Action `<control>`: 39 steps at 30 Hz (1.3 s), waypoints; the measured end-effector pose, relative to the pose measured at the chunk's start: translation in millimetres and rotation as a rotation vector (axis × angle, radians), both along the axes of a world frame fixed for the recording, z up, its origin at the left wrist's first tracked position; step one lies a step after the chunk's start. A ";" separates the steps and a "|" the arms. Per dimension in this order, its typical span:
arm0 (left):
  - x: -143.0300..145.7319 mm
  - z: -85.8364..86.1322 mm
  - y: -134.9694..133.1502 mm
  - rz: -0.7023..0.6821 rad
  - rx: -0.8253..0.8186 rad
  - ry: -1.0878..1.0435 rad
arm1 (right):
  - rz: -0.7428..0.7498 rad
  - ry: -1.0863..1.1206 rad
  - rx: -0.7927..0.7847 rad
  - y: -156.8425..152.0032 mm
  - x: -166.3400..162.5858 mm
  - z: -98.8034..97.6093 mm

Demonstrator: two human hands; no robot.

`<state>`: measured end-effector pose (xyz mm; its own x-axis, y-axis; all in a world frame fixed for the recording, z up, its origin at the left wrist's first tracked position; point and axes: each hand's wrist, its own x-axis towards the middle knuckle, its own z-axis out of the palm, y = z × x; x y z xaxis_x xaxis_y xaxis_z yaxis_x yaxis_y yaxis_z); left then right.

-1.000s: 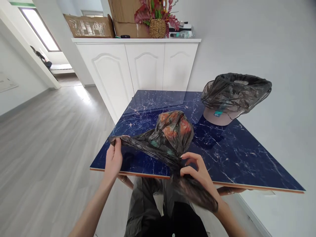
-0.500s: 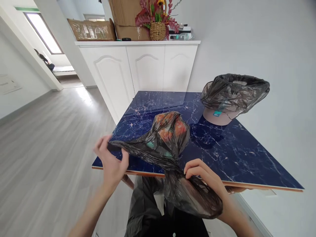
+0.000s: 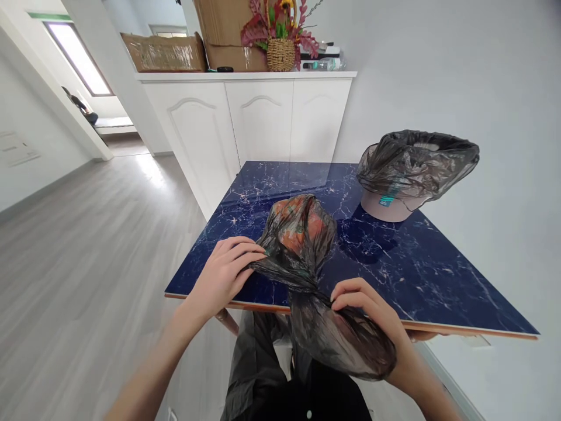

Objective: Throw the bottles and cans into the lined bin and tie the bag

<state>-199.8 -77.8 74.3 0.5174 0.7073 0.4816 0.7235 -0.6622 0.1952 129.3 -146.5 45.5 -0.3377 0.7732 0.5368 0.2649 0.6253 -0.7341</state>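
A thin black plastic bag (image 3: 322,240) lies on the blue table, bulging round several orange-red things (image 3: 294,235) with bits of green, seen blurred through the film. My left hand (image 3: 228,269) grips a gathered side of the bag, its fingers bent over the plastic just left of the bulge. Below the bulge the bag narrows into a twisted neck, and its loose end hangs over the table's front edge. My right hand (image 3: 366,304) pinches that loose part near the neck; the thumb is hidden behind the plastic.
A pale bin (image 3: 388,211) lined with another black bag (image 3: 416,166) stands at the table's back right. The glossy blue marbled table (image 3: 432,272) has its front edge near my lap. Behind is a white cabinet (image 3: 265,123) bearing cardboard boxes (image 3: 164,54) and a flower basket (image 3: 280,55).
My left hand has moved right and inward, from the far end of the stretched plastic to beside the bulge. The left strip of bag is now bunched up. My right hand has barely moved.
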 end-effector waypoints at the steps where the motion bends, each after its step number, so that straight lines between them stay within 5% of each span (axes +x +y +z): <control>1: 1.2 7.3 1.9 -0.022 -0.032 0.014 | -0.008 -0.003 -0.001 0.7 0.8 -1.9; 11: 7.3 62.4 7.4 0.040 -0.078 -0.016 | -0.072 -0.026 0.068 5.8 4.0 -9.0; 21: 8.0 65.6 14.5 0.423 0.300 -0.146 | -0.139 -0.015 0.112 0.2 2.8 2.4; 24: 10.5 69.0 9.7 0.558 0.254 -0.229 | -0.162 -0.002 0.149 -0.8 1.6 9.7; 30: 13.5 76.2 1.6 0.417 -0.213 -0.531 | -0.222 0.027 0.230 -1.3 -2.1 24.8; 39: 2.6 61.7 21.2 0.343 -0.016 -0.488 | -0.303 0.017 0.245 -0.7 0.9 24.7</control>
